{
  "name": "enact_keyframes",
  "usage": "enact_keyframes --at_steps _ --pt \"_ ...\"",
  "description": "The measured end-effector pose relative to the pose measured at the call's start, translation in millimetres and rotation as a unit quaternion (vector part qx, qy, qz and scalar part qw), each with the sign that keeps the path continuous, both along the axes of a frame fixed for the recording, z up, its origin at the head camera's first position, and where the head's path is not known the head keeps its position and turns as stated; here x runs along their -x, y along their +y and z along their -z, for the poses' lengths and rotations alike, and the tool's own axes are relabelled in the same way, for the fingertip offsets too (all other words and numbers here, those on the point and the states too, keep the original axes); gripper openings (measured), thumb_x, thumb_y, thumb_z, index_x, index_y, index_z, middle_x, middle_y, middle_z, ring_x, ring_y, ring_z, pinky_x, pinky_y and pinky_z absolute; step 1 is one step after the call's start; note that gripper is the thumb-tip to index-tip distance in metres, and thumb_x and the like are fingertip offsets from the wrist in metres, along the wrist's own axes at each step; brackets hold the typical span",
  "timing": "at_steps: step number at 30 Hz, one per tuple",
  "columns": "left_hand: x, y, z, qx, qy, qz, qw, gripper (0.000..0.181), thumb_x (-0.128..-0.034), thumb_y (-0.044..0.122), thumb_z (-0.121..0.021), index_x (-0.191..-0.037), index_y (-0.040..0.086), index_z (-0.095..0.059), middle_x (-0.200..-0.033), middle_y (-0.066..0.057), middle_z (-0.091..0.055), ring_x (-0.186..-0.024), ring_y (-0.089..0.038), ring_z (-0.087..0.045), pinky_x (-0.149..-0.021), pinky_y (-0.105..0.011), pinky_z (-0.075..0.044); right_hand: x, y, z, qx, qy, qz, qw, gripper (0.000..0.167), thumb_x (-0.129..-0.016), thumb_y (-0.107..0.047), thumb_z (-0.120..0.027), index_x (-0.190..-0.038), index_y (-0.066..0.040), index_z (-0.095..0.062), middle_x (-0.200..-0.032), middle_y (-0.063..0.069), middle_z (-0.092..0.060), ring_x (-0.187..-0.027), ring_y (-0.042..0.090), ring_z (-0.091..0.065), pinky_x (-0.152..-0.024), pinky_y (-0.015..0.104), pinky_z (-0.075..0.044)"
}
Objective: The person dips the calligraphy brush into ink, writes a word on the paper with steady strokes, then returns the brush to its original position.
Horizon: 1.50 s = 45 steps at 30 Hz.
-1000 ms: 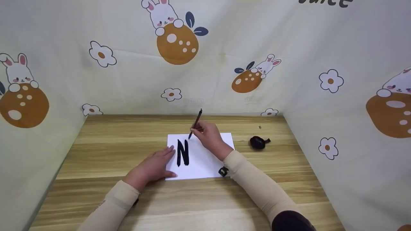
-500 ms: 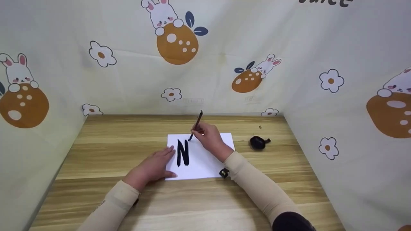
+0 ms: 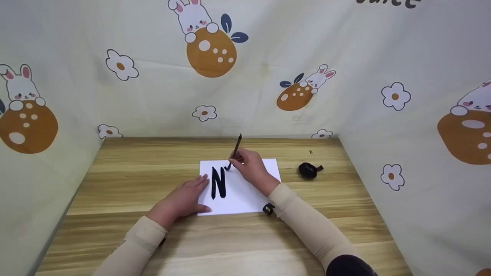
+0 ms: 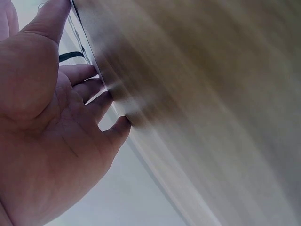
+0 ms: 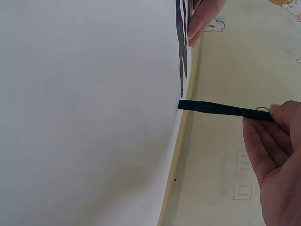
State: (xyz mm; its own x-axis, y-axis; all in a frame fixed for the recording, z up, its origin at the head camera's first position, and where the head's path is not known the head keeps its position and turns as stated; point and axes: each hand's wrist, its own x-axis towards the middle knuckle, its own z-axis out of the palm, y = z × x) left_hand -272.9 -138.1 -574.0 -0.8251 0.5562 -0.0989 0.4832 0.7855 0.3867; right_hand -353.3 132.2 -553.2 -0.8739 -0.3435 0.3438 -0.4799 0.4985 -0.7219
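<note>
A white sheet of paper lies on the wooden table, bearing a thick black letter N on its left part. My right hand pinches a slim black brush between thumb and fingers, its tip on the paper just right of the N's top, beside a small dark mark. In the right wrist view the brush touches the sheet, held by my right hand. My left hand rests on the sheet's left edge, fingers extended; the left wrist view shows this hand with its fingers spread.
A round black object with a short stem stands on the table right of the paper. Near the sheet's lower right corner, by my right sleeve, is a small black item. A patterned curtain encloses the table's back and sides.
My right hand and the brush have moved slightly down and right, and a small dark mark now shows at the brush tip. The left hand has not moved.
</note>
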Motion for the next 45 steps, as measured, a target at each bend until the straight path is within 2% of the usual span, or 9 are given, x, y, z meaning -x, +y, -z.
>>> enact_keyframes --at_steps 31,45 --pt "-0.1 -1.5 4.0 -0.002 -0.015 -0.009 0.9998 0.103 -0.0945 0.052 -0.086 -0.165 -0.009 -0.042 -0.177 -0.026 -0.032 -0.163 -0.047 -0.031 -0.127 -0.071 -0.029 -18.5 7.5 -1.9 -0.008 -0.010 -0.006 0.9999 0.006 -0.104 -0.012 -0.079 -0.104 -0.006 -0.078 -0.097 0.004 -0.081 -0.091 0.013 -0.077 -0.083 0.028 -0.065" --pt "1.0 -0.7 3.3 0.003 -0.010 -0.002 0.9999 0.102 -0.0958 0.053 -0.084 -0.166 -0.008 -0.041 -0.177 -0.025 -0.032 -0.163 -0.046 -0.031 -0.129 -0.069 -0.028 -26.5 12.3 -1.8 -0.006 -0.018 -0.003 0.9998 0.006 -0.103 -0.013 -0.081 -0.102 -0.008 -0.078 -0.094 0.001 -0.080 -0.088 0.012 -0.076 -0.082 0.029 -0.065"
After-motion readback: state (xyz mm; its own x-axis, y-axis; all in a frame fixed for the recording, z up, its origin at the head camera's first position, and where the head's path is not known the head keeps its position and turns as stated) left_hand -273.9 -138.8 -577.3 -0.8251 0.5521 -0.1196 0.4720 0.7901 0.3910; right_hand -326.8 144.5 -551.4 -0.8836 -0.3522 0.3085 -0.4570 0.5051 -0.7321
